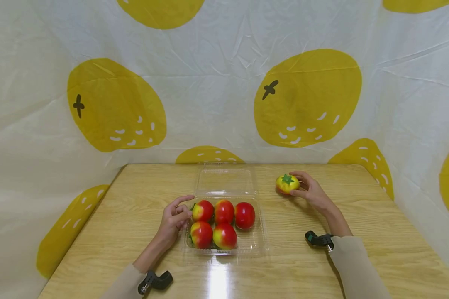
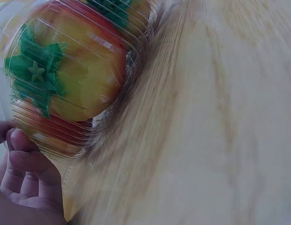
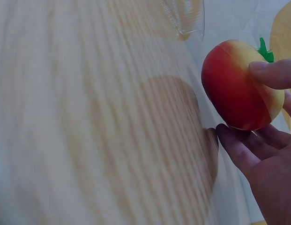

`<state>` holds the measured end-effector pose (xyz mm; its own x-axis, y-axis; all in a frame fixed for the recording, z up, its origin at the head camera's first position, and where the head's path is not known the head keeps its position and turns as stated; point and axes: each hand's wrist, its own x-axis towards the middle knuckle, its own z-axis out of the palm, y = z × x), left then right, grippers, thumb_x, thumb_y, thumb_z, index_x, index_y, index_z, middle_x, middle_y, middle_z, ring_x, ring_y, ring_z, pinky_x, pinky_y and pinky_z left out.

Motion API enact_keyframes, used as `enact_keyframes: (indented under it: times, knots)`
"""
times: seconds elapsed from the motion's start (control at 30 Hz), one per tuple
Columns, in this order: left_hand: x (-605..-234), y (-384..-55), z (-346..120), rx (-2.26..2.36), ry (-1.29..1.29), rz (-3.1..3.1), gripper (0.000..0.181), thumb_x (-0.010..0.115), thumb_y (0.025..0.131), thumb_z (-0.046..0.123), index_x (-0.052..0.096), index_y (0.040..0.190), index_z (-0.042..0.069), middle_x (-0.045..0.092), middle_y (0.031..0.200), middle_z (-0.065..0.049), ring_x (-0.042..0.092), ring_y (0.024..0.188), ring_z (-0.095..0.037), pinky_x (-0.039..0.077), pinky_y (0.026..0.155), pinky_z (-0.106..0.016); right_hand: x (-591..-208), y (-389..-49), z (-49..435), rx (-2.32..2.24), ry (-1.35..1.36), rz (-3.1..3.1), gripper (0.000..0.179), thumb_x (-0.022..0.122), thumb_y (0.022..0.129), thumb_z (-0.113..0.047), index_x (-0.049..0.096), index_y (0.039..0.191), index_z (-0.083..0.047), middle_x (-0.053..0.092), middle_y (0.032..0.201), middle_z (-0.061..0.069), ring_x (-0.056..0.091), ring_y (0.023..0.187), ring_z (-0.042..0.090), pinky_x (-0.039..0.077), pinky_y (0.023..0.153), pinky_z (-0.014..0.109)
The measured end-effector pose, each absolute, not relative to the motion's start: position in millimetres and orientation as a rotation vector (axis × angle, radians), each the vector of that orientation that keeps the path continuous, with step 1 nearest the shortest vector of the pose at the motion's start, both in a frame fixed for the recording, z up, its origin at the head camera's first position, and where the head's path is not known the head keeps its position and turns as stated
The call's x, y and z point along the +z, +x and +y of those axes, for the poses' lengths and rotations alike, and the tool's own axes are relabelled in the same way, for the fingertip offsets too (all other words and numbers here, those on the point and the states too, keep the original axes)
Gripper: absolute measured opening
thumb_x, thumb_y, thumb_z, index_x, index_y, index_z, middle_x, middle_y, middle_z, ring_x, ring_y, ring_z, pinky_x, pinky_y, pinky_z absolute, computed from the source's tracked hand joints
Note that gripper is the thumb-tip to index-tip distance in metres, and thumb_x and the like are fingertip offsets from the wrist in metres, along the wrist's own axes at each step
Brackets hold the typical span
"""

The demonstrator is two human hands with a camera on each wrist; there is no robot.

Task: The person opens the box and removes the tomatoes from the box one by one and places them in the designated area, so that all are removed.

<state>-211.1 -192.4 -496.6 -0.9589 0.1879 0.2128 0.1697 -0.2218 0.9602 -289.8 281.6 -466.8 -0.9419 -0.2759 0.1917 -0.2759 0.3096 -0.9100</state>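
Note:
My right hand [image 1: 314, 194] grips a toy tomato [image 1: 287, 185] between thumb and fingers, over the back right of the table. Its yellow top with the green leaves faces up in the head view. Seen from the right wrist, the tomato's red side [image 3: 234, 89] hangs just above the wood, its shadow below. A clear plastic clamshell box [image 1: 259, 245] stands with its lid [image 1: 226, 181] folded back. My left hand [image 1: 171, 221] pinches the box's left rim with thumb and forefinger [image 2: 23, 140]. Inside sit several red and yellow tomatoes [image 1: 224, 211], with a bare spot at the front right corner.
The light wooden table [image 1: 291, 265] runs back to a white cloth [image 1: 209, 91] printed with big yellow fruit. That cloth also hangs along both sides. Black camera mounts [image 1: 319, 239] sit on both wrists.

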Motion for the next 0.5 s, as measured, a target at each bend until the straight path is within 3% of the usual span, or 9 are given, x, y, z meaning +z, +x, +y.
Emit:
enact_keyframes:
  times: [0.23, 0.5]
  knots:
    - [-496.0, -209.5, -193.0, 2.403, 0.443, 1.954, 0.052, 0.058, 0.092, -0.004, 0.047, 0.142, -0.012, 0.054, 0.066, 0.003, 0.043, 0.049, -0.011, 0.029, 0.042, -0.025, -468.0, -290.1, 281.5, -1.751, -0.550, 2.555, 0.062, 0.069, 0.095, -0.002, 0.040, 0.149, 0.006, 0.043, 0.153, 0.031, 0.051, 0.120, 0.003, 0.042, 0.098, 0.011]
    - [-496.7, -210.7, -192.5, 2.414, 0.439, 1.944, 0.052, 0.058, 0.091, -0.006, 0.046, 0.142, -0.012, 0.054, 0.066, 0.004, 0.040, 0.049, -0.014, 0.027, 0.042, -0.025, -468.9, -290.5, 280.7, -1.719, -0.529, 2.552, 0.064, 0.069, 0.095, -0.002, 0.039, 0.151, 0.004, 0.040, 0.155, 0.032, 0.043, 0.140, 0.047, 0.041, 0.097, 0.008]
